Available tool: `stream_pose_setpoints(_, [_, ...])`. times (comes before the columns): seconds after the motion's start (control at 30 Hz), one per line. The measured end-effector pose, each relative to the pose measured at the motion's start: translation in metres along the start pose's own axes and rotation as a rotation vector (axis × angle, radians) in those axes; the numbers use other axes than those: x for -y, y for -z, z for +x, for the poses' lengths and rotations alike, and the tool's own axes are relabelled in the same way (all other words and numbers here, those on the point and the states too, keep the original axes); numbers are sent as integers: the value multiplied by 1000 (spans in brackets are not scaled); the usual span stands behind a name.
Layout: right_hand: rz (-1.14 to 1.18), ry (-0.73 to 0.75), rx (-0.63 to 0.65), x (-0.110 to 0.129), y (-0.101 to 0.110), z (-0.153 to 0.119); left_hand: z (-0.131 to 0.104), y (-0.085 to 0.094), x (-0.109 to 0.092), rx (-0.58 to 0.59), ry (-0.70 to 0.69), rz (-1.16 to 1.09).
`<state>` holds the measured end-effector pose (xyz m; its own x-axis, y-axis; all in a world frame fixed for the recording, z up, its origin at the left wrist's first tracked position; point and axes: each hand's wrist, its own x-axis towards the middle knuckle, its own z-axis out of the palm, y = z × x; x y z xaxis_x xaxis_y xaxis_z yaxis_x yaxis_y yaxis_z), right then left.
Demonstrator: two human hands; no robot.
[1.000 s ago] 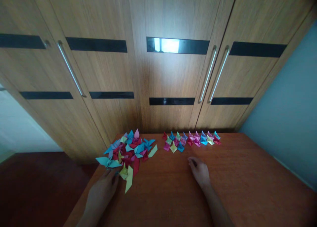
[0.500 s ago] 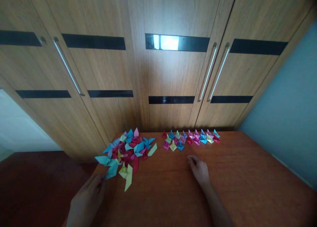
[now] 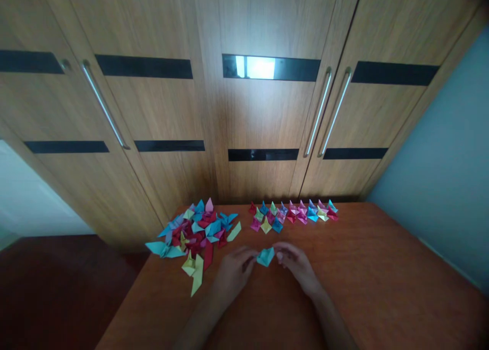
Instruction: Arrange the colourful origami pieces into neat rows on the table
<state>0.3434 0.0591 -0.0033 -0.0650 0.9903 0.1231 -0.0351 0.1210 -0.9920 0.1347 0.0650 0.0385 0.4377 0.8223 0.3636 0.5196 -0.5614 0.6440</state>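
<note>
From where I stood, the work looked only partly through. Along the far edge of the wooden table [image 3: 344,284], folded origami pieces sat in an orderly block [image 3: 292,215], two rows deep, with a short third row at the front of its left end. Well to the left lay a loose pile of origami pieces [image 3: 213,230], overlapping at all angles, a yellow piece [image 3: 197,275] at its near side; I judged that heap to be the part left undone, and the bulkier share.

A turquoise origami piece [image 3: 265,257] was between the hands, in front of the block and apart from it, so not yet placed. The left hand [image 3: 234,271] had its left end pinched between thumb and fingertips. The right hand [image 3: 300,268] curled its fingers by the other end; whether they gripped it, I could not tell.
</note>
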Motion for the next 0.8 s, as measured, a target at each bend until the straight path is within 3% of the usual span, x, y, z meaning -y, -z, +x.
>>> stream_pose_setpoints(0.2, [-115, 77, -124, -10, 24, 9, 35, -39, 3, -32, 45, -104])
stream_pose_setpoints(0.43, [-156, 10, -272, -14, 59, 11, 64, -78, 3, 46, 81, -290])
stream_pose_setpoints(0.67, [-163, -29, -364, -21, 77, 17, 81, -93, 3, 172, 28, -284])
stream_pose_setpoints(0.8, [-220, -13, -510, -32, 84, 23, 91, -94, -2, 183, 4, -165])
